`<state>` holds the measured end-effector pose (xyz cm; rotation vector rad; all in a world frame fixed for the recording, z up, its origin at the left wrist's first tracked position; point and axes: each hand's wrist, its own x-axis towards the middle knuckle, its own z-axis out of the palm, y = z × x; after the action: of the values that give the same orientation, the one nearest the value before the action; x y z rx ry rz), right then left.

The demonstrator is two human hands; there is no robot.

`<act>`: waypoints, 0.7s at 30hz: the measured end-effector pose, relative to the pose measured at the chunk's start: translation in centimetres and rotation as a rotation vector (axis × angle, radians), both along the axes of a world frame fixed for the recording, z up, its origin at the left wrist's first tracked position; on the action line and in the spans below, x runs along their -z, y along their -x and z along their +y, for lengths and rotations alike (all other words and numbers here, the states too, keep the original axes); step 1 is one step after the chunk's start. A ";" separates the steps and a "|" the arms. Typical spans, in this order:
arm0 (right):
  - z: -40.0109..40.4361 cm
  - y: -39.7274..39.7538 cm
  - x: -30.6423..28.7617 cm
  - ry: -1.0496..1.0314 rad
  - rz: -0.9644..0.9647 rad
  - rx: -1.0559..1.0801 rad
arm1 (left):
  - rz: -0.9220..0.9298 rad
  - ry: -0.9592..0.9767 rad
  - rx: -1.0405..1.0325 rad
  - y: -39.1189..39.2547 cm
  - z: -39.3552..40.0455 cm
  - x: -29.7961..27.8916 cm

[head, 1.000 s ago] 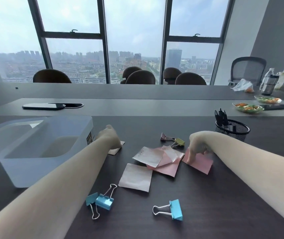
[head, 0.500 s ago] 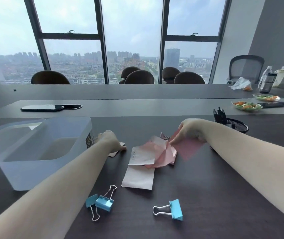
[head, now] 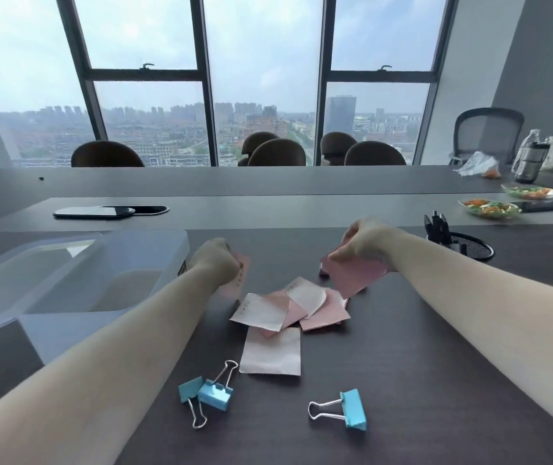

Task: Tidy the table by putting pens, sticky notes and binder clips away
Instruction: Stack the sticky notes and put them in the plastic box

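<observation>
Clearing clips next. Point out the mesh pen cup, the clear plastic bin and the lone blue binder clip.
mesh pen cup point(head: 473, 247): head view, on its black mesh rim.
clear plastic bin point(head: 171, 245): head view, on its right wall.
lone blue binder clip point(head: 355, 409): head view, on its blue body.

We are seeing two bare forearms entering from lower corners, no sleeves showing anywhere along them. Left hand point(head: 216, 263) and right hand point(head: 365, 239) are wearing nothing visible: no gloves, rings, watch or bands. Wide-angle lens is stretching both arms, making them broad near frame edge, tapering toward wrists. Fingers are mostly curling out of view; nails too small to tell.
</observation>
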<state>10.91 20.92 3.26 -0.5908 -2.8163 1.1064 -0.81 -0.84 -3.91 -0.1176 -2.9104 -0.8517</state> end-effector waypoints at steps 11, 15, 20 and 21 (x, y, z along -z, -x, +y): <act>-2.0 1.0 4.0 -0.023 -0.122 -0.108 | -0.315 -0.350 0.230 -5.2 0.9 0.0; -2.0 1.3 5.6 -0.058 -0.129 -0.151 | -0.170 -0.170 0.171 -6.2 1.8 1.7; -1.4 0.7 6.1 -0.146 -0.166 -0.147 | -0.210 0.297 0.051 -6.9 1.6 1.7; -1.4 0.6 6.0 -0.153 -0.181 -0.143 | -0.240 0.309 0.066 -7.0 1.5 1.7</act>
<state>10.35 19.50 -2.79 -0.5080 -3.1070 0.8859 6.21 0.62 -5.57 -0.1466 -3.2624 -0.4435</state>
